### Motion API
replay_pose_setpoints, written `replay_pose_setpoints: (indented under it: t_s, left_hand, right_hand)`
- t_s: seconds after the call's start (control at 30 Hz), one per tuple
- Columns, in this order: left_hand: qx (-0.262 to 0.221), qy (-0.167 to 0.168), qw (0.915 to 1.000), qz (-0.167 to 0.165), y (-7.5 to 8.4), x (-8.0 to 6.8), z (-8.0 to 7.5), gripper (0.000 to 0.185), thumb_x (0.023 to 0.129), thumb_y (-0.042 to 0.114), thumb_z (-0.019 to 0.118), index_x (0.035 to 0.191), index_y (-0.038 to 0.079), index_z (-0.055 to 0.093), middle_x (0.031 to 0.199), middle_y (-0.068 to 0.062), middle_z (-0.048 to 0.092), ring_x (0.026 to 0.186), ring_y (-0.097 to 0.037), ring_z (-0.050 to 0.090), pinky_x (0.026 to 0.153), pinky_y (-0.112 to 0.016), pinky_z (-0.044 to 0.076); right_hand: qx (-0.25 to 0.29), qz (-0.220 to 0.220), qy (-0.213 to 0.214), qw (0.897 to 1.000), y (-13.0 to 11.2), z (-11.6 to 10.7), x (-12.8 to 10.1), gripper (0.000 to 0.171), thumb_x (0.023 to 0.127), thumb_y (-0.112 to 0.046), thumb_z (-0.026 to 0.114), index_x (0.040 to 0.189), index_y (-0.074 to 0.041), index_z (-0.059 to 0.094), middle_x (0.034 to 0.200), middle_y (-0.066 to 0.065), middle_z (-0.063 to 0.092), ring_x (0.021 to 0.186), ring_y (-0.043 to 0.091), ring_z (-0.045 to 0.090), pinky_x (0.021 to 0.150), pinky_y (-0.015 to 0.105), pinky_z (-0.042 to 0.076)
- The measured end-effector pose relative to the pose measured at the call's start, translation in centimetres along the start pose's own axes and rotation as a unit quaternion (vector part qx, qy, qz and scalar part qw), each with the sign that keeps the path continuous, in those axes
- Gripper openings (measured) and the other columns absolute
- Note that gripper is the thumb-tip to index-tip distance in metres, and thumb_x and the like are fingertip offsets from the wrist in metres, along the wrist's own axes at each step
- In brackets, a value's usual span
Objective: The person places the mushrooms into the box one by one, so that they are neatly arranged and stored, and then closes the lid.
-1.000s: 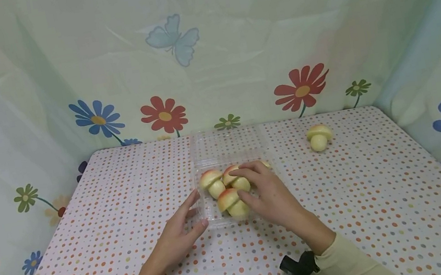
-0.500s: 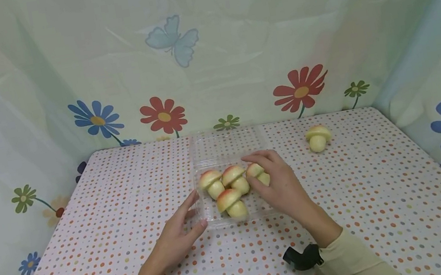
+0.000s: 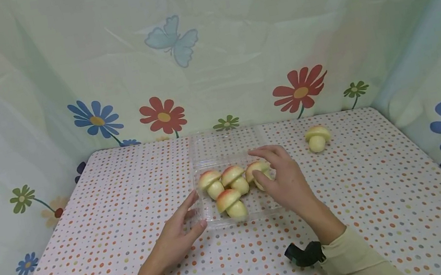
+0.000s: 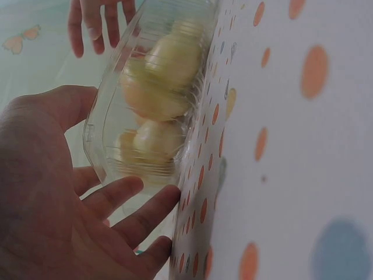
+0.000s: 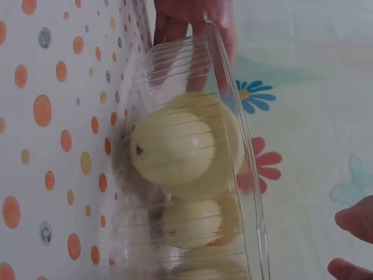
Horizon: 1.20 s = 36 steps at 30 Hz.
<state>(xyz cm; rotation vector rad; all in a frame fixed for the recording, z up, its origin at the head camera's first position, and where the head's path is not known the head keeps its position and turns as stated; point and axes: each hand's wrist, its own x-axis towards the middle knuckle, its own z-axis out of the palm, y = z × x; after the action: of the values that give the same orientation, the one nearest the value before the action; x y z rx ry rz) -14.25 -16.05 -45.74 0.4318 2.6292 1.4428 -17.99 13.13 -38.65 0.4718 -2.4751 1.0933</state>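
I am sitting at a table covered in a polka-dot cloth [image 3: 365, 191], working over a clear plastic tray [image 3: 212, 221] that lies in front of me, its hinged lid folded open on the far side. Everything here is placed relative to that tray.

My left hand [image 3: 177, 232] is resting against the tray's near left corner, fingers straight and relaxed, steadying it — not gripping anything. My right hand [image 3: 282, 178] is hovering over the tray's right half, fingers loosely curved around a toy mushroom [image 3: 257, 168] that sits in the far right part of the tray; I cannot tell whether my fingertips are actually pinching it or only touching it.

Three more mushrooms are lying inside the tray: two along its far side [image 3: 212, 181] [image 3: 234, 177] and one nearer me in the middle [image 3: 229, 200]. A fifth mushroom [image 3: 318, 137] is lying on the cloth well outside the tray, off beyond its far right corner.

The mushrooms look light, smooth and rounded, probably hollow plastic or foam, so they are likely rolling easily and slipping from a loose pinch. Taking one across the cap, thumb on one side and fingers on the other, seems the surest hold. The tray looks thin and flexible — I judge it slides and buckles easily, so bracing its rim at a corner suits it better than squeezing.
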Motion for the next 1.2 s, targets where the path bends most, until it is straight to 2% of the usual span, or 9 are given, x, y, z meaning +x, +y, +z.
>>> replay_pose_setpoints:
  t_s: [0.4,0.67,0.9,1.2]
  left_hand:
    - [0.003,0.0,1.0,-0.003,-0.2,-0.1,0.0,0.077,0.104,0.036,0.063,0.167,0.025,0.021,0.169,0.001,0.033,0.146,-0.035,0.047,0.115,-0.063,0.04]
    - [0.005,0.0,1.0,-0.004,-0.2,-0.2,-0.1,0.077,0.104,0.035,0.064,0.167,0.026,0.02,0.169,0.0,0.033,0.146,-0.035,0.047,0.113,-0.061,0.043]
    - [0.0,-0.001,1.0,-0.005,-0.2,-0.1,0.0,0.077,0.104,0.033,0.064,0.167,0.025,0.02,0.17,0.001,0.032,0.147,-0.034,0.047,0.111,-0.06,0.046]
    - [-0.003,-0.004,1.0,0.001,-0.2,-0.1,-0.1,0.078,0.104,0.039,0.063,0.167,0.028,0.019,0.17,0.001,0.031,0.147,-0.034,0.046,0.107,-0.057,0.051]
  right_hand:
    - [-0.004,0.012,0.041,0.999,1.2,-0.8,0.6,0.041,0.094,-0.002,0.07,0.135,-0.004,0.065,0.137,0.025,0.054,0.125,0.042,0.055,0.094,0.055,0.05]
    - [-0.008,0.046,0.065,0.997,2.7,-1.8,1.5,0.042,0.096,-0.004,0.07,0.137,-0.004,0.064,0.139,0.025,0.052,0.124,0.044,0.055,0.096,0.058,0.048]
    - [-0.023,0.066,0.086,0.994,3.9,-2.5,2.1,0.043,0.095,-0.004,0.069,0.138,-0.003,0.062,0.142,0.027,0.051,0.135,0.045,0.048,0.11,0.063,0.04]
    - [-0.035,0.12,0.104,0.987,5.3,-3.3,2.6,0.044,0.097,-0.007,0.068,0.14,-0.004,0.061,0.145,0.028,0.047,0.138,0.047,0.045,0.11,0.065,0.04]
